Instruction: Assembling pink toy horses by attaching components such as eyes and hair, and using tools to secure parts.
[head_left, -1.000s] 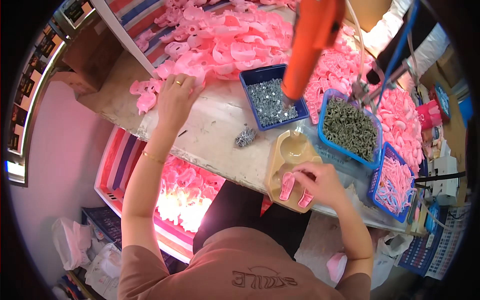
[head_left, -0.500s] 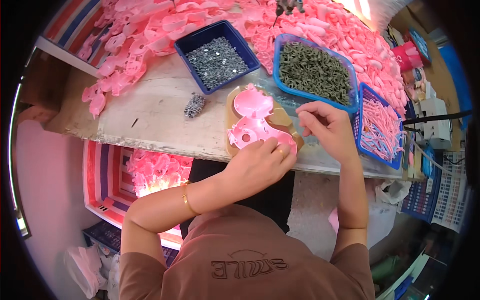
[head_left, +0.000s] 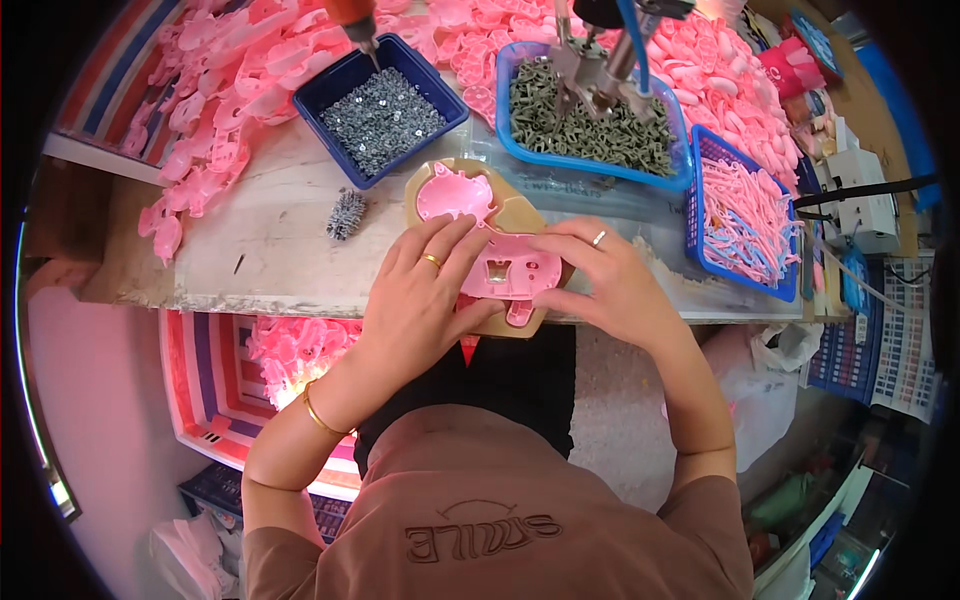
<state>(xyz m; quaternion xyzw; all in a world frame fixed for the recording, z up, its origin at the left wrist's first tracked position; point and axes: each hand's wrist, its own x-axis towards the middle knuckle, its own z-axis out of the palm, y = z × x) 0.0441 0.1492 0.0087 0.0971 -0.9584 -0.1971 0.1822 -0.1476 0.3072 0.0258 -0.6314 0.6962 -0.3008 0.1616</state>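
Observation:
A pink moulded plastic shell [head_left: 512, 268] with a rectangular opening lies in a tan shaped holder [head_left: 522, 215] at the front edge of the bench. My left hand [head_left: 425, 275] grips the shell's left side, fingers at the upper edge and thumb low. Opposite it, my right hand [head_left: 612, 278] holds the right side between fingers and thumb. A rounded pink piece [head_left: 452, 192] sits in the upper part of the holder; whether it joins the shell is hidden by my left fingers.
Behind are a dark blue bin [head_left: 458, 112] of small metal parts, a light blue tub [head_left: 600, 172] of dark green pieces and a blue basket [head_left: 697, 230] of pink and blue strips. An orange power screwdriver [head_left: 352, 20] and a metal tool head [head_left: 598, 70] hang above. Pink parts [head_left: 235, 90] heap beyond.
My right hand has come down onto the shell, and my left has shifted to its left side. The shell now shows a different face. The view has shifted; hanging tools show more fully.

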